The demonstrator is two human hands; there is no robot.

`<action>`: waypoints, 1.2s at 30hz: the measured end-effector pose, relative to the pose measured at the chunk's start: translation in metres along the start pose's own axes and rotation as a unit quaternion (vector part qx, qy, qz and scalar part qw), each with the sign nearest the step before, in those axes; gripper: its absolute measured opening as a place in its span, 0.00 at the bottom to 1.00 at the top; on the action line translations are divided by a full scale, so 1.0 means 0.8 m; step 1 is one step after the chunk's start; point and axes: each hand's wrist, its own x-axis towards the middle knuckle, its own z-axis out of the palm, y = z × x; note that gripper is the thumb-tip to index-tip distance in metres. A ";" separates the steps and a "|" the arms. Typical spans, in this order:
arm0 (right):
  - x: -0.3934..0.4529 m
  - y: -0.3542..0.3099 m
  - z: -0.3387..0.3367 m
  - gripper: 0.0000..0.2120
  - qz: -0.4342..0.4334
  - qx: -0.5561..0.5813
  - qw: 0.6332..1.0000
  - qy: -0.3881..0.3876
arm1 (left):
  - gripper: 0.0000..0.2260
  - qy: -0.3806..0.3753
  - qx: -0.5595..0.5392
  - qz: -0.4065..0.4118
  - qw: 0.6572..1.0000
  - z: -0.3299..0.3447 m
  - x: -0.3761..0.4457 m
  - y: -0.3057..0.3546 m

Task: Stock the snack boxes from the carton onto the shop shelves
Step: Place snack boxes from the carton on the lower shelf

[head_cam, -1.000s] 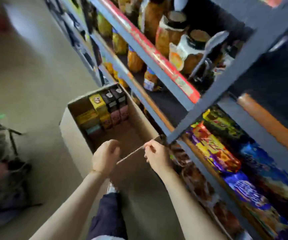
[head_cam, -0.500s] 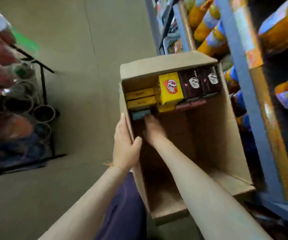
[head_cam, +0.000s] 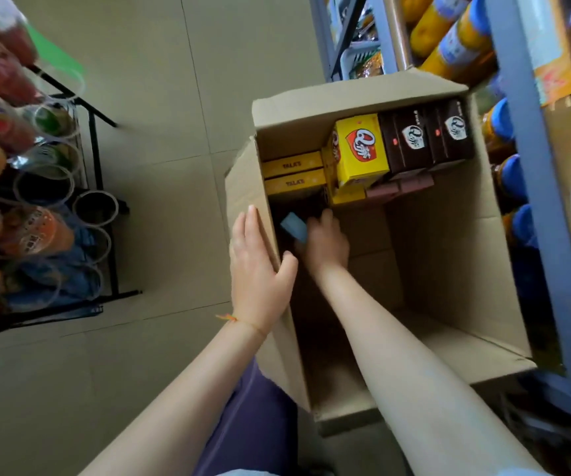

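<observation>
An open cardboard carton (head_cam: 449, 255) stands on the floor against the shelves. At its far end sit a yellow snack box (head_cam: 361, 151), two dark brown boxes (head_cam: 426, 137), flat yellow boxes (head_cam: 294, 173) and pink ones (head_cam: 399, 188) beneath. My left hand (head_cam: 260, 269) rests on the carton's left wall, fingers straight on the outside, thumb over the rim. My right hand (head_cam: 325, 243) is deep inside, fingers curled round a small blue box (head_cam: 294, 226) near the left wall.
Blue metal shelves (head_cam: 538, 166) with orange bottles and blue-capped jars run along the right. A black wire rack (head_cam: 95, 201) of bagged goods stands to the left. Tiled floor lies between them. My leg in purple trousers (head_cam: 253, 424) is at the carton's near corner.
The view swung from the shelves down onto the carton. My left hand took the carton's left wall; my right hand reached inside and closed round the blue box, tilting it up.
</observation>
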 end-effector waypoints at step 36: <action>-1.204 0.349 -0.186 0.26 0.226 0.413 0.539 0.698 | 0.17 -0.545 -0.144 0.330 0.757 0.001 -0.911 0.407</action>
